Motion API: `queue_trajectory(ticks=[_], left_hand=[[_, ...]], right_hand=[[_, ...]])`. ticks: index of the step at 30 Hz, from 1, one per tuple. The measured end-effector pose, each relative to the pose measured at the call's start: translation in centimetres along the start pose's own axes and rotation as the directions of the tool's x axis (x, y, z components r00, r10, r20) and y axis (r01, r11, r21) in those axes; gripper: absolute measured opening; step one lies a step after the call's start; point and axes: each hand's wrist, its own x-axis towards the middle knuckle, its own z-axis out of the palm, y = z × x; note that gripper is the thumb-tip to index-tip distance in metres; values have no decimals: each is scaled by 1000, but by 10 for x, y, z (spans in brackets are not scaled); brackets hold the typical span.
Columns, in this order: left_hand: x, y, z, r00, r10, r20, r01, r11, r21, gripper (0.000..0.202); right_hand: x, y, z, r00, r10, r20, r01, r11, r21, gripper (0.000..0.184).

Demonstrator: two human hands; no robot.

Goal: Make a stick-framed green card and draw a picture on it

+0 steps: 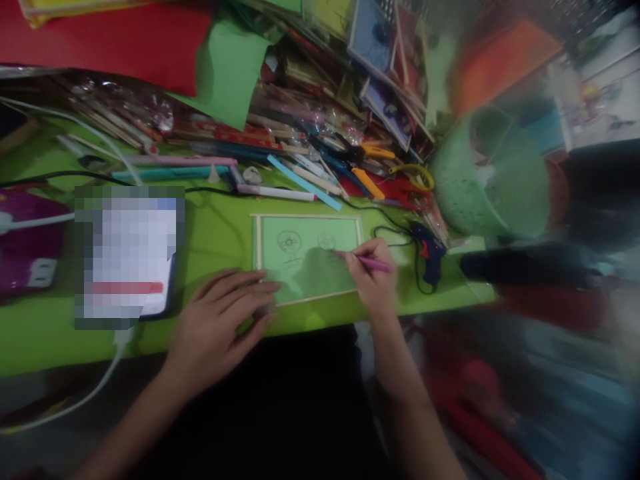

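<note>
A green card (307, 277) edged with thin wooden strips lies on the green tabletop in front of me. Two small pencil-like drawings of round heads show on it, the left one with more detail. My right hand (375, 277) pinches a purple pen (373, 263), whose tip is at the right drawing. Over the card's lower left corner rests my left hand (235, 310), flat with its fingers stretched out. Left of that hand lies a phone (130, 260), its screen blurred out and a white cable plugged in.
A dark blue glue gun (427, 253) lies right of the card, near a green bucket (493, 180). Behind are pens, a light blue strip (304, 182), yellow-handled scissors (415, 175) and heaped sticks. A purple case (33, 243) sits at far left.
</note>
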Motion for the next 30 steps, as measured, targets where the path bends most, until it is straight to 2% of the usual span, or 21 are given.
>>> queue_trajectory(ticks=[10, 30], left_hand=[[0, -1, 0, 999, 22, 26, -22, 1000, 15, 10], [0, -1, 0, 1000, 21, 13, -21, 1000, 10, 9]], right_hand=[[-1, 0, 1, 1000, 5, -22, -6, 1000, -18, 14], [0, 5, -3, 995, 29, -92, -23, 998, 64, 11]])
